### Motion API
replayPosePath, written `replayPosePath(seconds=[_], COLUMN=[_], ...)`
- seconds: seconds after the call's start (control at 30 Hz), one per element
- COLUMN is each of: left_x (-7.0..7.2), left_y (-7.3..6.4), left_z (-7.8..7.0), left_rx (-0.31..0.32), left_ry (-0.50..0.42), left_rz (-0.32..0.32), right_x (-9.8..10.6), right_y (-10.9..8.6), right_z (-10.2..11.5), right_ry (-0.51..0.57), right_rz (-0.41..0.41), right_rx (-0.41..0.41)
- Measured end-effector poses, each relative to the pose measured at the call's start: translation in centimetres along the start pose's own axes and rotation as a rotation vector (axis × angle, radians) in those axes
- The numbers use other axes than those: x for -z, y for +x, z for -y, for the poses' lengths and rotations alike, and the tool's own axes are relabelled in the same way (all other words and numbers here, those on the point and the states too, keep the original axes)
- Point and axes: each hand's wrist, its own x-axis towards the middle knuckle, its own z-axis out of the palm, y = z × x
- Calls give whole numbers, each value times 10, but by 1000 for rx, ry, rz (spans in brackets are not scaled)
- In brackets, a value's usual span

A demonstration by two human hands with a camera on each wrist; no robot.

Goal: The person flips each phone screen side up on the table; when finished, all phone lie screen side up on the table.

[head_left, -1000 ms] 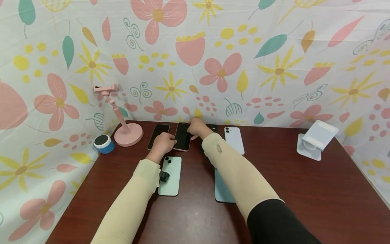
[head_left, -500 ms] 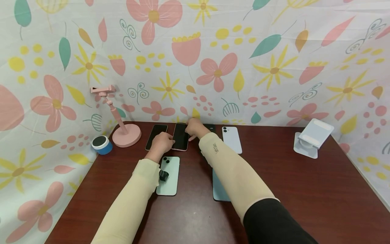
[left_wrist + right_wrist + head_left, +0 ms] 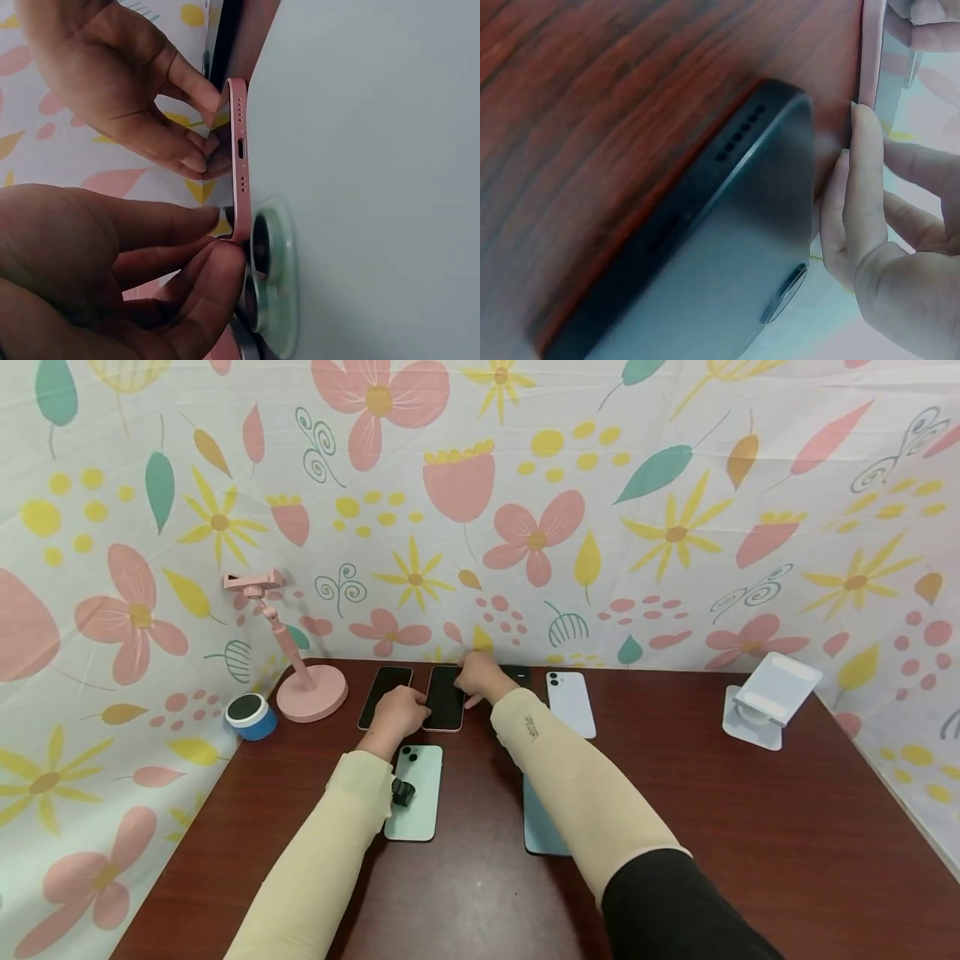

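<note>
A smartphone with a pink edge (image 3: 445, 703) lies screen up near the back of the table, its black screen facing me. My left hand (image 3: 397, 717) pinches its near left corner between thumb and fingers; the left wrist view shows this grip at the pink frame (image 3: 241, 157). On the other side my right hand (image 3: 483, 677) holds the phone's right edge, thumb and fingertips (image 3: 866, 124) against it. Just left lies another black-screened phone (image 3: 386, 683), and in front a mint green phone (image 3: 417, 802) lies back up. My right forearm partly hides a dark phone (image 3: 519, 675).
Right of the dark phone lies a white phone (image 3: 572, 706). A blue flat device (image 3: 543, 822) is half covered by my right sleeve. A pink phone stand (image 3: 312, 693) and a blue jar (image 3: 255, 720) stand left, a white folding stand (image 3: 772, 697) right. Patterned cloth hangs behind.
The head view has shifted slightly, moving the scene a little left. Both hands keep hold of the pink-edged phone, which has hardly moved.
</note>
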Motion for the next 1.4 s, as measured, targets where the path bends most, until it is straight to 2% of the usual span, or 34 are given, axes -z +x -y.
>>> replayPosePath(seconds=[0.17, 0.4, 0.6, 0.8, 0.93, 1.17, 1.4], left_x=[2, 6, 5, 0, -5, -11, -19], left_y=[1, -1, -1, -2, -1, -5, -6], left_z=[0, -3, -14, -31, -41, -58, -72], left_rx=[5, 30, 3, -40, -74, -82, -96], left_ry=[5, -12, -55, -95, -111, -150, -137], left_rz=[5, -27, -54, -48, -41, 4, 53], right_x=[5, 17, 31, 48, 57, 66, 73], right_y=[-5, -9, -18, -29, -34, -37, -43], right_z=[-9, -18, -20, -27, -34, -44, -56], right_ry=[42, 159, 225, 216, 216, 243, 196], right_rz=[6, 10, -11, -27, -36, -49, -64], right_rx=[54, 82, 108, 148, 145, 146, 136])
